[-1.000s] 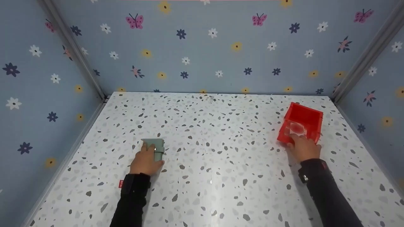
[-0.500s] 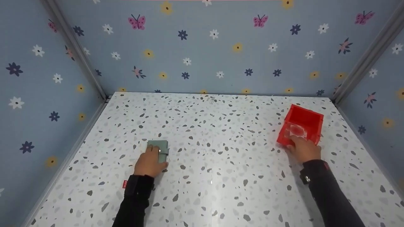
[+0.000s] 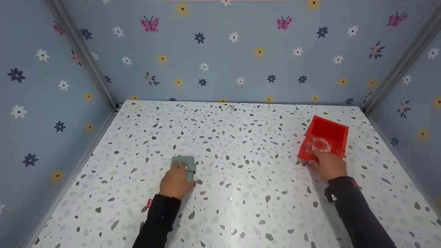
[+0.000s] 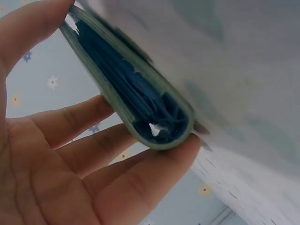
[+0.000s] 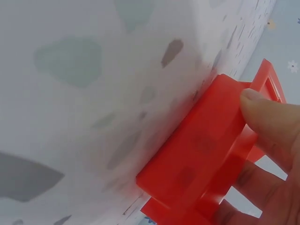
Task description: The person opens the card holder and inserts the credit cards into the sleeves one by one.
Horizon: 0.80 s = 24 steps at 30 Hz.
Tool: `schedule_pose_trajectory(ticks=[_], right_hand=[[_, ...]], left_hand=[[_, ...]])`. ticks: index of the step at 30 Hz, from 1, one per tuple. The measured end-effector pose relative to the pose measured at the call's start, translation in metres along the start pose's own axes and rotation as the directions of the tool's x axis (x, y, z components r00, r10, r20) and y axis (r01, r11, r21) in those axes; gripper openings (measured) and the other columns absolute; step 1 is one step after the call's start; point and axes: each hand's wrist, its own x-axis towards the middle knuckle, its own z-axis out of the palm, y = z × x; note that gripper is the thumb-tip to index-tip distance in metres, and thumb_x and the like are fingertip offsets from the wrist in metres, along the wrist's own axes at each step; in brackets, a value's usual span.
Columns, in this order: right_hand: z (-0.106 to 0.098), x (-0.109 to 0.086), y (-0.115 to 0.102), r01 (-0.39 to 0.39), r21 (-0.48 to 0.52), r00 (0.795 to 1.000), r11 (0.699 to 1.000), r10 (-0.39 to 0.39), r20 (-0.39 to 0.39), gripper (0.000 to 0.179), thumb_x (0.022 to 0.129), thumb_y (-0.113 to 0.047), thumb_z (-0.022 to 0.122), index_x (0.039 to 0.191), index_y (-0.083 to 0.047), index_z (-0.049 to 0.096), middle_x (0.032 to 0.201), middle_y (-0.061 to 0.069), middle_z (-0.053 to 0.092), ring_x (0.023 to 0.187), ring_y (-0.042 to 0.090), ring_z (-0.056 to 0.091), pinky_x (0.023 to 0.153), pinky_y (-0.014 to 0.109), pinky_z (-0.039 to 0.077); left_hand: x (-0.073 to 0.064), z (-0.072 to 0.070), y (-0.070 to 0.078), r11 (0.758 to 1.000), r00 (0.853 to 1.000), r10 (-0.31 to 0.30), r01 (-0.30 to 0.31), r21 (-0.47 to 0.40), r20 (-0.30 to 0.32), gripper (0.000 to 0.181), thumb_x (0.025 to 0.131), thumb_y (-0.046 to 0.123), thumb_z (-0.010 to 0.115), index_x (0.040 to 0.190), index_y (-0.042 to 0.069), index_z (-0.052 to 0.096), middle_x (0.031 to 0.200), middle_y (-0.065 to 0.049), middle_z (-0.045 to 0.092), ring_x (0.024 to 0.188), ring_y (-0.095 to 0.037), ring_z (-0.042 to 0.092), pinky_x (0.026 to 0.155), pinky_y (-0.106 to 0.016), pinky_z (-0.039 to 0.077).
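Observation:
A pale green wallet [image 3: 188, 161] with a snap strap lies at the left of the table in the head view. My left hand [image 3: 176, 182] grips it, its fingers over the top and the thumb along the near right edge. From its open end in the left wrist view, the folded wallet [image 4: 152, 77] shows dark blue layers inside. At the right, my right hand [image 3: 329, 167] pinches the near wall of a red plastic bin [image 3: 307, 132], its thumb outside in the right wrist view. A pale patch with a red oval shows inside the bin; what it is, I cannot tell.
The speckled white table [image 3: 234, 137] lies between both hands. A blue flowered panel [image 3: 220, 51] rises along its back, with similar panels at the left and right. A small red tag [image 3: 149, 203] sticks out beside my left cuff.
My left hand and the wallet have moved right and slightly nearer to me. During the last half second, the bin has shifted a little left and nearer with my right hand.

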Motion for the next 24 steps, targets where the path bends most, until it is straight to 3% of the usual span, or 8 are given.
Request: schedule_pose_trajectory(ticks=[6,12,18,24], right_hand=[[0.000,-0.005,-0.012,0.015,-0.012,1.000,1.000,-0.015,0.013,0.048,0.085,-0.023,0.075,0.127,-0.007,0.057,0.102,0.016,0.072,0.089,0.036,0.062,0.092,0.058,0.053],[0.004,-0.005,-0.019,0.041,-0.028,0.999,0.999,-0.041,0.006,0.043,0.086,-0.020,0.074,0.124,-0.006,0.059,0.097,0.015,0.073,0.087,0.034,0.063,0.091,0.057,0.054],[0.006,-0.005,-0.028,0.039,-0.006,0.999,0.999,-0.039,0.007,0.042,0.086,-0.021,0.075,0.123,-0.009,0.060,0.106,0.014,0.072,0.095,0.036,0.063,0.095,0.057,0.052],[0.009,-0.007,-0.035,0.046,0.001,0.999,0.999,-0.046,0.023,0.043,0.085,-0.022,0.075,0.124,-0.010,0.061,0.101,0.012,0.073,0.089,0.031,0.063,0.093,0.053,0.054]], left_hand=[[-0.008,0.006,0.015,0.999,0.999,0.030,-0.029,0.025,-0.038,0.069,0.079,0.030,0.079,0.131,-0.008,0.053,0.136,-0.034,0.049,0.096,-0.050,0.063,0.074,-0.056,0.056],[-0.014,0.013,0.031,0.998,0.998,0.061,-0.060,0.035,-0.029,0.073,0.076,0.032,0.082,0.132,-0.006,0.054,0.136,-0.033,0.050,0.098,-0.048,0.063,0.076,-0.055,0.057],[-0.018,0.019,0.045,0.992,0.992,0.124,-0.123,0.038,-0.029,0.072,0.074,0.032,0.083,0.128,-0.006,0.055,0.131,-0.032,0.053,0.093,-0.046,0.064,0.068,-0.053,0.058],[-0.024,0.026,0.060,0.986,0.986,0.161,-0.159,0.058,-0.040,0.071,0.073,0.035,0.084,0.125,-0.005,0.057,0.129,-0.032,0.053,0.091,-0.043,0.064,0.066,-0.048,0.058]])
